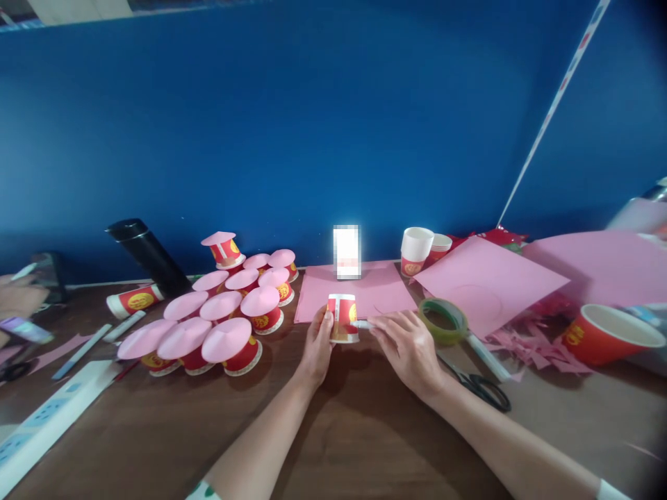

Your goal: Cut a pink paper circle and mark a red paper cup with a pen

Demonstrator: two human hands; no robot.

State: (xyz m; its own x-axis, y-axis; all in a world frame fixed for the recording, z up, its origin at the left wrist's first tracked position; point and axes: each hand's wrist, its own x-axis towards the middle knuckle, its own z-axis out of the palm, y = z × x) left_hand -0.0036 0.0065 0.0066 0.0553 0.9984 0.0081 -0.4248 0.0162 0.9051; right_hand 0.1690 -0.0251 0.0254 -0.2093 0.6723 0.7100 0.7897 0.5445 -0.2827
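Note:
My left hand (316, 347) is closed round the left side of a red, white and yellow paper cup (344, 319), turned upside down with its rim at the bottom. In my right hand (411, 347) is a slim, whitish pen-like stick (362, 324); its tip meets or nearly meets the cup's right side, and its exact kind is unclear. To the left stand several upturned cups topped with shallow pink paper cones (225, 340). A roll of green tape (442, 321) and black-handled scissors (487, 390) lie beside my right hand.
Behind the cup are pink sheets (317, 295) and a bright, blurred-out screen (347, 252). A black flask (149, 257) and power strip (57, 410) are left. At right are stacked cups (417, 244), pink scraps (542, 340) and a large red cup (599, 340). Another person's hand (23, 295) shows far left.

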